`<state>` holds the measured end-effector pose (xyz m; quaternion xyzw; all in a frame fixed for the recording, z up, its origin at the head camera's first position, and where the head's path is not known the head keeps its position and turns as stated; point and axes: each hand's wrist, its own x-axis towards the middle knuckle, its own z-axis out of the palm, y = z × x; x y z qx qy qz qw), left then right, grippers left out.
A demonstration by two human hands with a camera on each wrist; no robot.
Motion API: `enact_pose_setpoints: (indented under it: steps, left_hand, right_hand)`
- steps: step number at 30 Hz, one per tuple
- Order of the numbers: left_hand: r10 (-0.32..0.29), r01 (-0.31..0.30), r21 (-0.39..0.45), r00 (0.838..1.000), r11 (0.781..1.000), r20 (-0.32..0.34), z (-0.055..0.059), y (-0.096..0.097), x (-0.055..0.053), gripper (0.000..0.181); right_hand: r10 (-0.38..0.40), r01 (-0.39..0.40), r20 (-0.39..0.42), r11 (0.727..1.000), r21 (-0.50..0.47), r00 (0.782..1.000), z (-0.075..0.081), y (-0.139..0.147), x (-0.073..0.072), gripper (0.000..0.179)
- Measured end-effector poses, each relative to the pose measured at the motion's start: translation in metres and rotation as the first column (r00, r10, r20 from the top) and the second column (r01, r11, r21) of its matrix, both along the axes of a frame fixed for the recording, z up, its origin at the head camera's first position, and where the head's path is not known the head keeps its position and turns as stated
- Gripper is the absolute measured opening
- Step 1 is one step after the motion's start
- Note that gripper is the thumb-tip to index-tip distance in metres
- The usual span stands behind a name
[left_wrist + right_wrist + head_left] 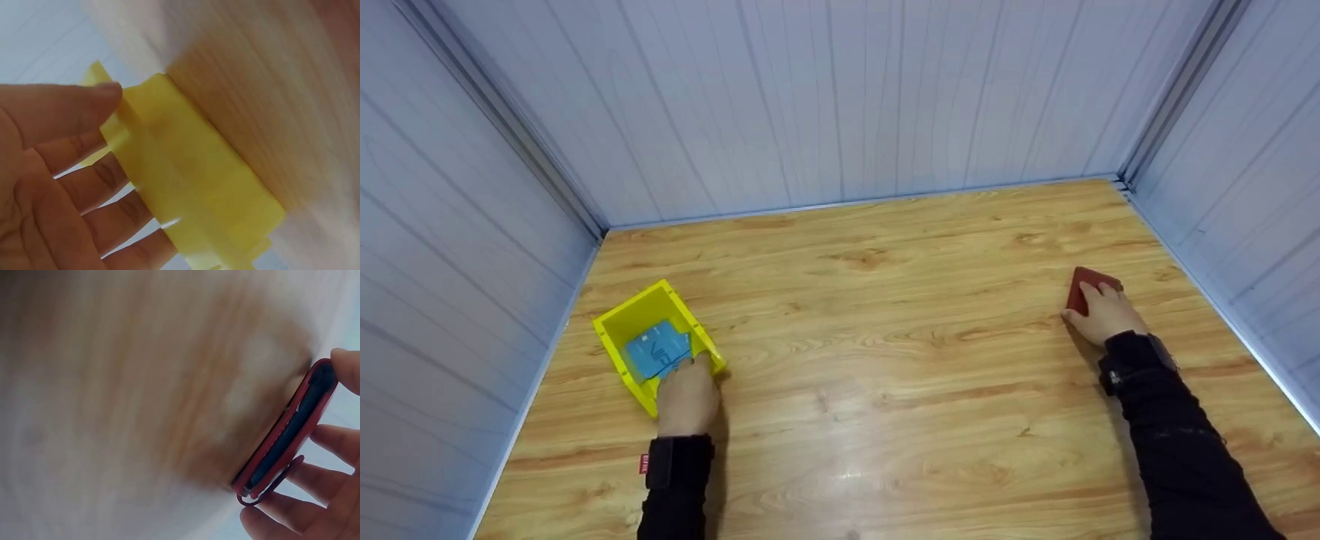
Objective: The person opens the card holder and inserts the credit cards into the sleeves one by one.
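My left hand (690, 403) grips the near wall of a yellow plastic bin (639, 313) at the left of the table. In the left wrist view the thumb lies on one face of the yellow bin wall (197, 169) and the fingers reach behind it. Blue card-like packets (651, 351) with dark lettering lie inside the bin. Far to the right, my right hand (1104, 318) holds a small red wallet (1081, 281) at the tabletop. The right wrist view shows the wallet (288, 433) edge-on, with a dark blue inside and a thin loop, between thumb and fingers.
The wood-grain table (877, 337) stretches between the two hands. Pale panelled walls enclose it at the back (855, 105), on the left (450, 247) and on the right (1252, 195). The bin stands near the left wall, the wallet nearer the right one.
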<state>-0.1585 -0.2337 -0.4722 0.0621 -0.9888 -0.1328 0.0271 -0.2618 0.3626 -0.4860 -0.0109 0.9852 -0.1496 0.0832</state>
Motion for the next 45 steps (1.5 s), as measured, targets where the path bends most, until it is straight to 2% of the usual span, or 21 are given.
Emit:
enact_pose_setpoints:
  steps: [6, 11, 15, 27, 36, 42, 45]
  left_hand:
    - [-0.023, 0.022, -0.005, 0.999, 1.000, -0.032, -0.002, 0.003, -0.003, 0.040]
    - [-0.023, 0.024, 0.007, 1.000, 1.000, -0.010, -0.002, 0.009, -0.006, 0.040]
    - [-0.027, 0.027, 0.029, 1.000, 0.999, -0.007, -0.003, 0.016, -0.010, 0.041]
    - [-0.033, 0.035, 0.071, 0.999, 0.997, -0.024, -0.007, 0.041, -0.022, 0.040]
    - [-0.101, 0.106, 0.073, 0.993, 0.992, -0.063, -0.009, 0.055, -0.027, 0.042]
    - [-0.139, 0.142, 0.097, 0.989, 0.985, -0.042, -0.007, 0.066, -0.033, 0.043]
    - [-0.159, 0.164, 0.099, 0.986, 0.982, -0.054, -0.008, 0.072, -0.035, 0.042]
  right_hand:
    - [0.044, -0.044, 0.002, 0.999, 0.029, 0.999, 0.002, -0.006, 0.006, 0.075]
    - [0.071, -0.070, -0.035, 0.997, 0.040, 0.997, 0.001, -0.013, 0.012, 0.073]
    - [0.093, -0.089, -0.068, 0.995, 0.049, 0.993, 0.000, -0.020, 0.017, 0.070]
    - [0.176, -0.170, -0.101, 0.984, 0.060, 0.979, 0.001, -0.048, 0.037, 0.069]
    - [0.244, -0.241, -0.100, 0.970, 0.041, 0.964, 0.002, -0.075, 0.056, 0.065]
    - [0.303, -0.299, -0.129, 0.953, 0.054, 0.944, 0.002, -0.092, 0.068, 0.063]
    - [0.327, -0.322, -0.139, 0.945, 0.053, 0.935, 0.001, -0.101, 0.074, 0.062]
